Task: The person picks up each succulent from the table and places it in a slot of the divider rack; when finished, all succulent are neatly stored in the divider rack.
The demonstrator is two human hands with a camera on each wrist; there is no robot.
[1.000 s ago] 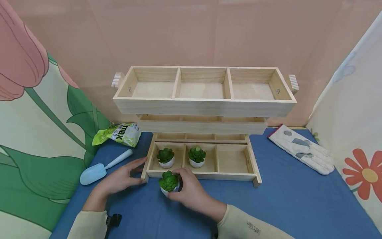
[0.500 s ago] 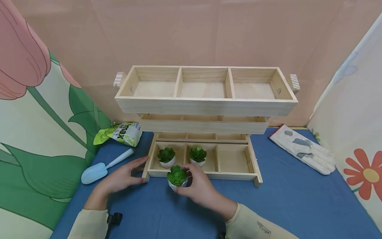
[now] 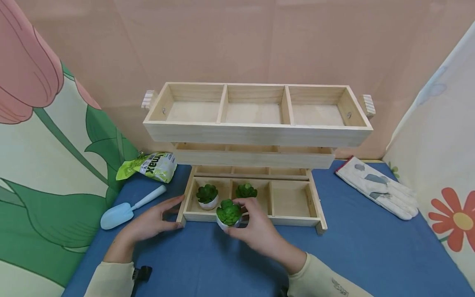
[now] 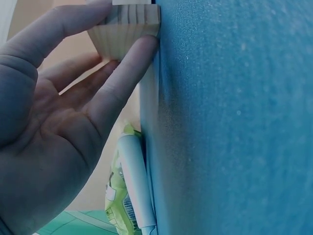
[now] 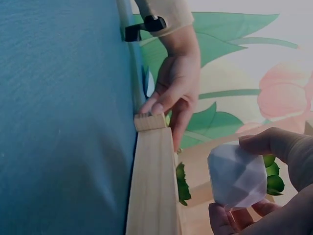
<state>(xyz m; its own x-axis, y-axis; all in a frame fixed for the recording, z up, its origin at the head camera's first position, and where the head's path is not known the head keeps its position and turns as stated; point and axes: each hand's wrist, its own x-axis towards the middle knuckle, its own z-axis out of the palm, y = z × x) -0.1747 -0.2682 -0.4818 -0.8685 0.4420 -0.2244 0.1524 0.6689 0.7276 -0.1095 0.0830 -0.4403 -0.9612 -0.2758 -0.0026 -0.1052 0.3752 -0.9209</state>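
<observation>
My right hand (image 3: pixel 261 229) holds a small potted succulent (image 3: pixel 229 213) in front of the lowest tier of a wooden planter stand (image 3: pixel 256 134). In the right wrist view its faceted white pot (image 5: pixel 237 174) sits between thumb and fingers, off the table. At the stand's left foot, my left hand (image 3: pixel 146 222) grips the wooden end (image 4: pixel 128 36) between its thumb and fingers. One potted succulent (image 3: pixel 208 195) stands in the left compartment of the low front box. Another succulent (image 3: pixel 246 190) is in the middle compartment, its pot hidden behind my right hand and the held plant.
A light blue trowel (image 3: pixel 118 215) lies left of my left hand, with a green and white bag (image 3: pixel 157 166) behind it. White gardening gloves (image 3: pixel 378 187) rest on the blue cloth (image 3: pixel 356 247) at the right. Two more divided tiers rise above the front box.
My right hand has carried the succulent rightward and slightly toward the stand, from below the left compartment to near the divider. The left hand stays at the stand's foot.
</observation>
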